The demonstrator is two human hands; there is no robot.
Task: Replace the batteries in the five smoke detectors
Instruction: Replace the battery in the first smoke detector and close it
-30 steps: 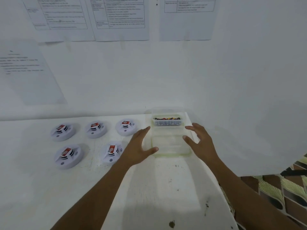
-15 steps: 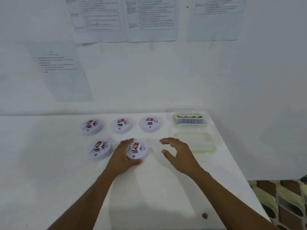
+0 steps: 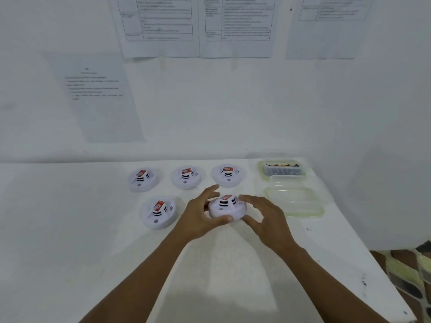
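Several round white smoke detectors with red labels lie on the white table (image 3: 70, 252): three in a back row (image 3: 142, 180), (image 3: 186, 177), (image 3: 228, 175) and two in front. My left hand (image 3: 198, 217) grips the front right detector (image 3: 226, 207), thumb curled under its near rim. On that detector's right side my right hand (image 3: 263, 217) closes in with curved fingers; contact is unclear. The front left detector (image 3: 158, 212) lies untouched. A clear box of batteries (image 3: 283, 170) stands at the back right.
A clear plastic lid (image 3: 295, 202) lies in front of the battery box, close to the table's right edge. Printed sheets (image 3: 163, 24) hang on the white wall behind. Patterned floor (image 3: 410, 276) shows past the table's right edge.
Both hands left the plastic lid and moved left to the front right detector. My left hand took hold of it, and my right hand came up to its other side.
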